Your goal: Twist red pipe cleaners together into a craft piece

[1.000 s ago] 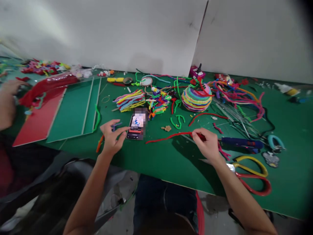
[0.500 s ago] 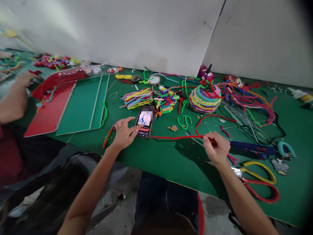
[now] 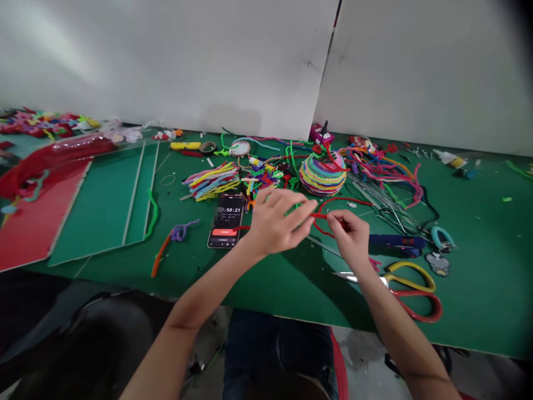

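Observation:
Both hands are close together above the green table. My left hand [image 3: 280, 221] pinches a red pipe cleaner [image 3: 320, 215] between thumb and fingertips, its other fingers partly spread. Right beside it, my right hand [image 3: 350, 233] is closed on the same red strand. One end of the strand shows at the left, behind my left hand, by the phone [image 3: 225, 221], whose screen has a timer and an orange button. Behind the hands sits a round, multicoloured coiled piece [image 3: 322, 173], with a red loop curving in front of it.
Large scissors [image 3: 410, 290] with yellow and red handles and a blue tool [image 3: 397, 244] lie at the right. Bundled pipe cleaners [image 3: 212, 180] are behind the phone. A red and green board [image 3: 102, 205] is at the left.
My left hand has left the phone, moved right and taken hold of the red strand. The phone screen has switched to a timer. The view has shifted right, and the other person's arm is gone.

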Motion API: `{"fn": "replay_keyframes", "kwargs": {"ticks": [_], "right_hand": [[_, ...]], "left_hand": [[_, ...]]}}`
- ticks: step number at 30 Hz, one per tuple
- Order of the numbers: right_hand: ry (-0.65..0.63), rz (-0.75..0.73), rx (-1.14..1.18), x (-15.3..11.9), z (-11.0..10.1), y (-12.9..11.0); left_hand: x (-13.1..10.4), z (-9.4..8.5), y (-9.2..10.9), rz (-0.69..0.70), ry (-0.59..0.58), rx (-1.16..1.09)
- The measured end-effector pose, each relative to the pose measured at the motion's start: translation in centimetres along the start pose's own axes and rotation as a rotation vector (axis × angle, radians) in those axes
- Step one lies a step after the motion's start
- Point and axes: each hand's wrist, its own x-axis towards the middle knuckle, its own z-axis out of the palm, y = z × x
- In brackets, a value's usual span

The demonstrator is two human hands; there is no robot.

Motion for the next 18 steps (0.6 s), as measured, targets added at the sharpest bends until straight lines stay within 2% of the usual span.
{"fn": "replay_keyframes", "kwargs": {"ticks": [2, 6, 10, 13, 15, 18], "right_hand": [[-0.016, 0.095, 0.086, 0.0, 0.2, 0.2], [-0.134, 0.268, 0.273, -0.5, 0.7, 1.1], [-0.191, 0.448, 0.474, -0.9, 0.9, 1.4], [-0.265, 0.609, 0.621, -0.9, 1.0, 1.0], [-0.348, 0.707, 0.699, -0.9, 1.0, 0.7], [-0.429, 0.811, 0.765, -1.0, 1.1, 0.3]], "left_hand": [[-0.6, 1.2, 0.8, 0.100, -0.037, 0.055], [-2.5, 2.7, 0.8, 0.156, -0.035, 0.087], [-3.5, 2.9, 0.2, 0.194, 0.008, 0.025], [-4.0, 2.7, -0.4, 0.276, 0.034, -0.089], [-4.3, 2.7, -0.9, 0.262, -0.052, -0.153], [-4.7, 2.7, -1.3, 0.106, -0.299, -0.268]]}}
